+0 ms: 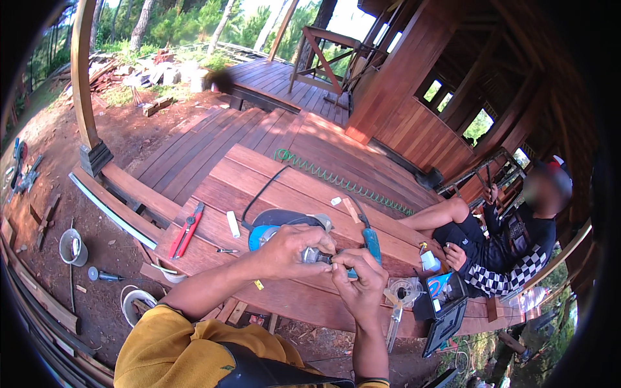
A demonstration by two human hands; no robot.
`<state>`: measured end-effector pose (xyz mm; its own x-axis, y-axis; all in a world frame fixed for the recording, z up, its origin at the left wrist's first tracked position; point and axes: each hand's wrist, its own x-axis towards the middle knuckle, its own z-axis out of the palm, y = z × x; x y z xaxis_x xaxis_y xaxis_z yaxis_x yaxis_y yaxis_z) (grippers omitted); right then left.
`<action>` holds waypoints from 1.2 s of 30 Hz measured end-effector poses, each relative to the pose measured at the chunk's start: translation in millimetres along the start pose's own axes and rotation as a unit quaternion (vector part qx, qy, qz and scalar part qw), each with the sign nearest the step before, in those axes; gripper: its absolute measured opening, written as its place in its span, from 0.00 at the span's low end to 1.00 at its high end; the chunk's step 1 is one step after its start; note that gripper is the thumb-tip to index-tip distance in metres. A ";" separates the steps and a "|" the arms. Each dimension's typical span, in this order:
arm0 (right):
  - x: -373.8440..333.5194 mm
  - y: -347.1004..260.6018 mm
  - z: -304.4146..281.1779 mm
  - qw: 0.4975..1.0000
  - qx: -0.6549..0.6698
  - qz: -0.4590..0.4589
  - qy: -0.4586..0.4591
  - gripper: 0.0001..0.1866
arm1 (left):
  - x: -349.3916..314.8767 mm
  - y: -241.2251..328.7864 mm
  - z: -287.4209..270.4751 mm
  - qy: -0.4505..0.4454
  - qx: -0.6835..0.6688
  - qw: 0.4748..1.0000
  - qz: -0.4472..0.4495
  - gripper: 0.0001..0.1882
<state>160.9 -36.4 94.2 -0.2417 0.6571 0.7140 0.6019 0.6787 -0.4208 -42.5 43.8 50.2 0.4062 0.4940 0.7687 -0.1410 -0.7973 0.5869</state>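
Note:
My left hand (299, 249) is wrapped over a blue power tool (259, 237) with a silver metal nose (315, 256), held just above the wooden table. My right hand (361, 278) meets it from the right, thumb and forefinger pinched at the tip of the nose. Whatever small part sits between those fingers is hidden. Behind my hands lies a dark item (284, 218) with a rounded edge. A second, slimmer blue tool (370, 243) rests on the boards just past my right hand.
Left on the wooden table (249, 169) are red-handled pliers (187, 231) and a white tube (233, 224). A clear-based fixture (402, 292) and open black case (446, 302) lie right. A green coiled hose (343, 181) runs behind. A person (511, 233) sits at right; buckets (73, 247) stand left.

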 end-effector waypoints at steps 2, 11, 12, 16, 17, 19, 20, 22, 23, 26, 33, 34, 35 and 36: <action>0.9 -1.5 0.3 1.000 -0.005 0.008 0.001 0.10 | -0.4 -0.4 0.4 0.000 0.000 1.000 -0.001 0.18; 3.2 -5.7 1.2 0.999 0.007 0.049 0.012 0.08 | 0.3 0.7 1.1 0.003 0.006 1.000 -0.020 0.18; 3.4 -5.4 0.7 0.999 0.011 0.045 0.010 0.08 | 0.7 1.0 1.1 0.002 0.009 1.000 -0.020 0.18; 4.3 -3.9 -2.8 0.999 0.008 0.031 -0.002 0.09 | 1.8 1.5 1.5 0.005 0.008 1.000 -0.016 0.18; 4.6 -3.6 -4.1 1.000 0.005 0.023 -0.004 0.09 | 2.1 1.6 1.6 0.003 0.004 1.000 -0.017 0.18; 5.0 -3.1 -6.5 0.999 0.010 0.030 -0.015 0.08 | 2.0 1.9 1.5 0.005 0.012 1.000 -0.020 0.18; 5.1 -2.8 -7.4 0.999 0.013 0.035 -0.019 0.08 | 2.0 1.9 1.3 0.005 0.015 1.000 -0.021 0.18; 4.6 -1.9 -8.2 0.999 0.017 0.040 -0.023 0.07 | 2.0 2.0 1.1 0.006 0.019 1.000 -0.018 0.18; 4.0 -1.1 -7.8 0.998 0.017 0.048 -0.025 0.07 | 2.0 1.8 0.9 0.007 0.021 1.000 -0.015 0.18; 1.9 1.7 -5.0 0.993 0.064 0.092 -0.021 0.06 | 2.4 1.2 0.5 0.009 0.024 1.000 -0.009 0.18; -2.3 1.7 3.4 0.992 0.076 0.102 0.009 0.05 | 2.7 1.0 2.5 0.016 0.026 0.999 -0.014 0.19; -2.9 0.4 4.5 0.993 0.067 0.095 0.016 0.06 | 2.7 1.1 2.6 0.017 0.026 0.999 -0.014 0.19; -3.1 -0.8 5.2 0.994 0.059 0.086 0.021 0.06 | 2.8 1.2 2.7 0.018 0.026 0.999 -0.014 0.19; -3.1 -1.9 5.6 0.996 0.041 0.069 0.025 0.07 | 2.9 1.3 2.7 0.017 0.028 0.999 -0.014 0.19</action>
<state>156.2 -37.9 89.7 -0.1209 0.7301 0.6725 0.5624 0.6087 -0.5597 -39.1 43.3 52.5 0.3778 0.5275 0.7610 -0.0785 -0.8006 0.5940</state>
